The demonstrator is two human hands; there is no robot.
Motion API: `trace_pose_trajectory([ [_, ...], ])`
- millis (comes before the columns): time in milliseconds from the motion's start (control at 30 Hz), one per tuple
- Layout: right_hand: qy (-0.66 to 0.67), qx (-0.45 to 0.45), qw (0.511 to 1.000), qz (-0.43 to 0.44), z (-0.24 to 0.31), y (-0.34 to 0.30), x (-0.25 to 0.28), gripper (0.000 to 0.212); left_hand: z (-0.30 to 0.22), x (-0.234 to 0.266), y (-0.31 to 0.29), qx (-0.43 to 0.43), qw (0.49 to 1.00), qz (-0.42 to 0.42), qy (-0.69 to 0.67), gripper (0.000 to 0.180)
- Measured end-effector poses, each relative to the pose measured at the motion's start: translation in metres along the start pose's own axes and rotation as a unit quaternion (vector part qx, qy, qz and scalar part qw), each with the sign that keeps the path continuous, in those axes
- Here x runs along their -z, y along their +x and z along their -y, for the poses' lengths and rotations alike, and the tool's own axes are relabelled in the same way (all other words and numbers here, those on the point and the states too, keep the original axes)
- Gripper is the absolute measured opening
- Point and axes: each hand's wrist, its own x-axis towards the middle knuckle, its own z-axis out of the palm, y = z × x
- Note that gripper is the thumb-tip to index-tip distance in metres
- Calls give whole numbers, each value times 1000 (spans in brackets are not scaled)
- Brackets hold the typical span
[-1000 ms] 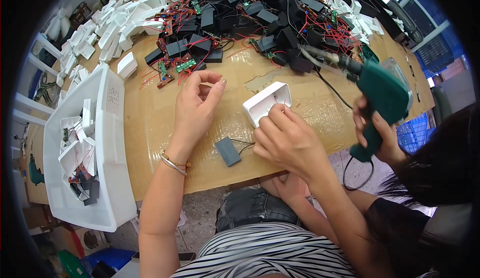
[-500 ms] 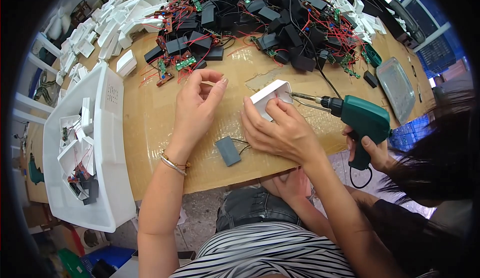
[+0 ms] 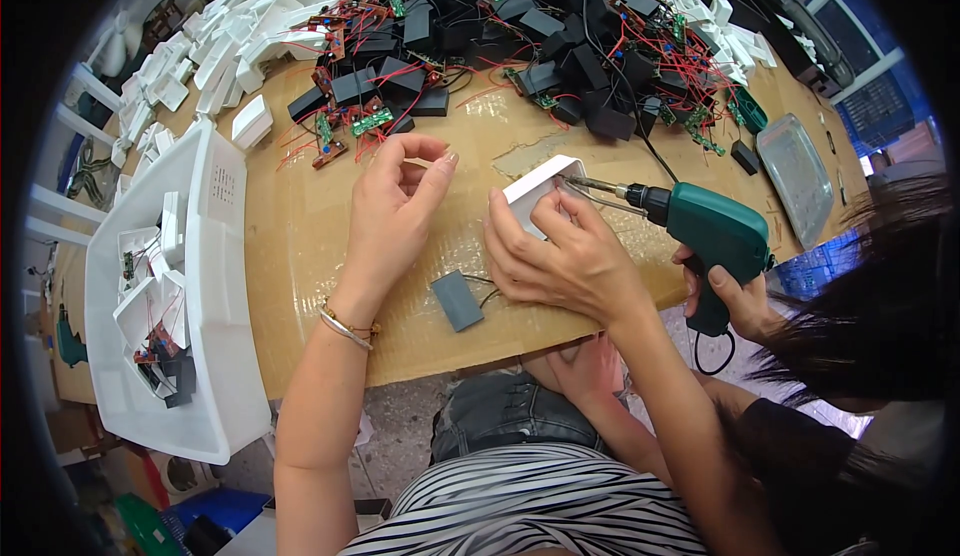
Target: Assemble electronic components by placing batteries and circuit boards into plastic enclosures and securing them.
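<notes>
My right hand (image 3: 565,261) grips a white plastic casing (image 3: 522,194) tilted up above the cardboard-covered table. A co-worker's hand (image 3: 742,301) holds a green soldering gun (image 3: 715,231), its metal tip reaching into the casing's right end; the exact contact point is too small to make out. From beside my right hand a thin black cable runs to a flat dark grey box (image 3: 458,301) on the cardboard. My left hand (image 3: 395,201) is raised to the left of the casing, thumb and forefinger pinched together; anything between them is too small to name.
Black boxes (image 3: 590,71) with red wires and green circuit boards are heaped at the back. White casings (image 3: 220,61) pile up at the back left. A white bin (image 3: 225,286) holding assembled parts stands at left. A metal tray (image 3: 795,181) lies at right, near the co-worker's head.
The co-worker's soldering gun has shifted slightly left, its tip going farther into the casing. Both my hands stay nearly where they were.
</notes>
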Motion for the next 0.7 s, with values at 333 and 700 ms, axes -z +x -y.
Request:
trace_pose_trajectory([
  [333, -1, 3, 1000, 14, 1, 1, -2, 16, 1, 0, 1, -3, 1000, -2, -4, 20],
  [700, 11, 14, 1000, -2, -4, 3, 3, 27, -1, 0, 0, -7, 1000, -1, 1, 20],
])
